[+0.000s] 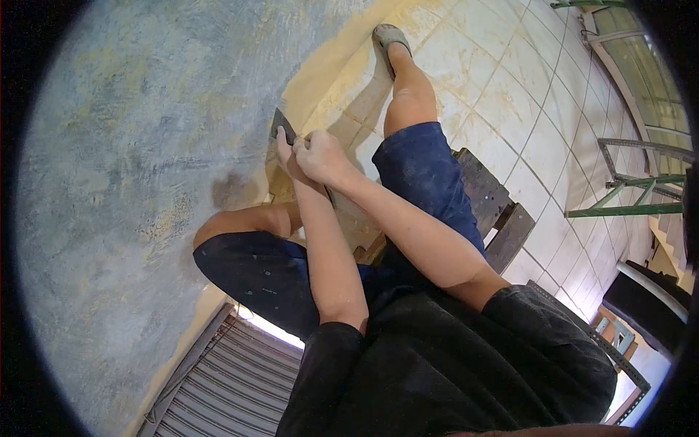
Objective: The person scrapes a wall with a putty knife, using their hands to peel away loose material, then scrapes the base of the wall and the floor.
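A dark, flat-bladed putty knife stands with its tip right against the mottled blue-grey wall, low down by the pale strip along its base. My left hand is closed on it, one finger stretched up along the blade. Just to the right, my right hand is curled into a fist, its fingertips pinched at the lower part of the same blade. The handle is hidden by the hands. A thin dark edge shows beneath my forearms.
I sit on a dark wooden stool, knees apart. White floor tiles carry yellowish smears near the wall. Green metal frames stand at the right. A grey slatted shutter is at the lower left, and a sandalled foot is near the wall.
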`<state>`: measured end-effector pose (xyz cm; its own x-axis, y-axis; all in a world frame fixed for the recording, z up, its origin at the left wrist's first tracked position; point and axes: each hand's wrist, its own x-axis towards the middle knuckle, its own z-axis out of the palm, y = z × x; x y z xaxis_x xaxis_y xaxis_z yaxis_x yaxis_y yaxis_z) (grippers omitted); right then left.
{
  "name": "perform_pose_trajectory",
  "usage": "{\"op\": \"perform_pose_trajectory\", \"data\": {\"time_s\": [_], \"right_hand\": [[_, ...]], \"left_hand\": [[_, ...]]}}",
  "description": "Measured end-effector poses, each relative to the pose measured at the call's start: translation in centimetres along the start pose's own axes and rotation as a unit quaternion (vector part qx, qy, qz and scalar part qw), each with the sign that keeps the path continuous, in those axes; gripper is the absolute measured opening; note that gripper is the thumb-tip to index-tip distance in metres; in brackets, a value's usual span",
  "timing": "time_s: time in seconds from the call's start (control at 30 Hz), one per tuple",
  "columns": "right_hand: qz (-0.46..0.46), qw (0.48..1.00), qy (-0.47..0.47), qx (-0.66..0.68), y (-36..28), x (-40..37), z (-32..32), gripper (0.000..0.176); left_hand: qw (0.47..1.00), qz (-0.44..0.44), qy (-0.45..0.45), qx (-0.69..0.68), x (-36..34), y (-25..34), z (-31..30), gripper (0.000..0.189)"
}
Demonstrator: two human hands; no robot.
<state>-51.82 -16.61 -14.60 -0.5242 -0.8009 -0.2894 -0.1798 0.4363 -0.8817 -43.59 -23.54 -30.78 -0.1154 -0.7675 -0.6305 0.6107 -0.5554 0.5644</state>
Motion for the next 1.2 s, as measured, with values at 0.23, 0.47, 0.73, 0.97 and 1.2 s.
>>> {"op": "perform_pose_trajectory", "data": {"time_s": [0.23, 0.47, 0.73, 0.97, 1.2], "right_hand": [[0.001, 0.996, 0.008, 0.092, 0.4, 0.5, -0.1, 0.034], [0.026, 0.995, -0.013, 0.100, 0.5, 1.2, -0.9, 0.034], [-0.025, 0.997, 0.042, 0.060, 1.7, 4.2, 1.2, 0.034], [-0.007, 0.999, 0.029, 0.044, 3.4, 3.7, 1.3, 0.035], [-0.048, 0.995, 0.064, 0.060, 1.2, 3.7, 1.3, 0.043]], "left_hand": [[0.987, 0.090, 0.073, 0.110, -4.8, 2.2, 5.3, 0.025], [0.989, 0.098, 0.040, 0.104, -2.3, 1.6, 4.4, 0.028], [0.988, 0.078, 0.056, 0.123, -0.5, 0.4, 3.4, 0.028], [0.988, 0.071, 0.049, 0.126, -1.4, -0.9, 3.7, 0.029], [0.988, 0.072, 0.064, 0.120, -0.3, -0.2, 2.8, 0.030]]}}
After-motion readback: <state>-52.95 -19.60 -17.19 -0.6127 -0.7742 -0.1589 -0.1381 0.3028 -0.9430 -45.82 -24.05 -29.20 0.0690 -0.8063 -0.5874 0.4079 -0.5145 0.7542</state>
